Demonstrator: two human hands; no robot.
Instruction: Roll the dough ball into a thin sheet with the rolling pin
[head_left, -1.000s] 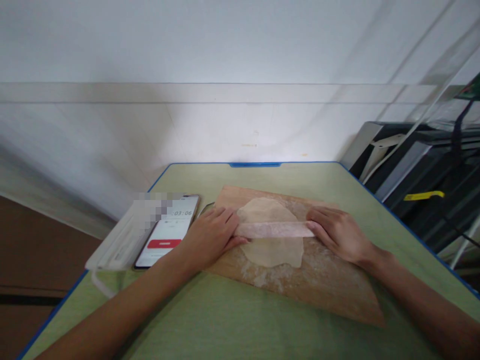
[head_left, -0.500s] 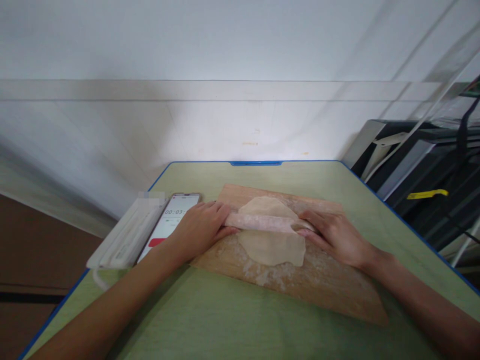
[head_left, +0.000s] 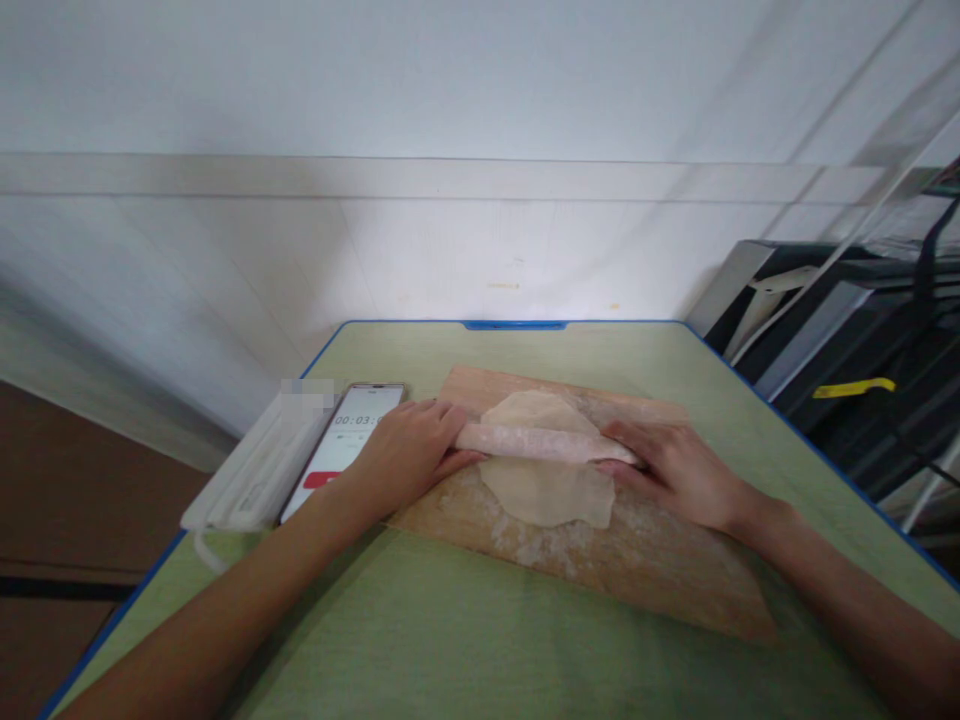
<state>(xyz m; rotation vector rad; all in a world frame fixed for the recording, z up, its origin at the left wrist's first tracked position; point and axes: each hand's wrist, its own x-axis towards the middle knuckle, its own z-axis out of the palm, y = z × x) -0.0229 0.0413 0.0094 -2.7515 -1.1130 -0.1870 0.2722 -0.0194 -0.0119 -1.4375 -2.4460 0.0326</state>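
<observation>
A floury wooden rolling pin (head_left: 532, 444) lies across the middle of a thin, uneven sheet of dough (head_left: 551, 495). My left hand (head_left: 416, 445) is closed round the pin's left end, and my right hand (head_left: 667, 465) grips its right end. Under the dough is a wooden board (head_left: 637, 560), set at a slant and dusted with loose flour, mostly near its front. The strip of dough beneath the pin is hidden, and the fingers cover both pin ends.
Left of the board, a phone (head_left: 349, 435) showing a timer lies beside a white power strip (head_left: 247, 490) with a cable. The green table (head_left: 465, 630) has a blue edge and meets a white wall. Dark flat items (head_left: 840, 330) and a yellow strap (head_left: 855, 388) are at the right.
Both hands keep hold of the rolling pin, which stays across the dough with at most a slight roll. The whole view has shifted a little.
</observation>
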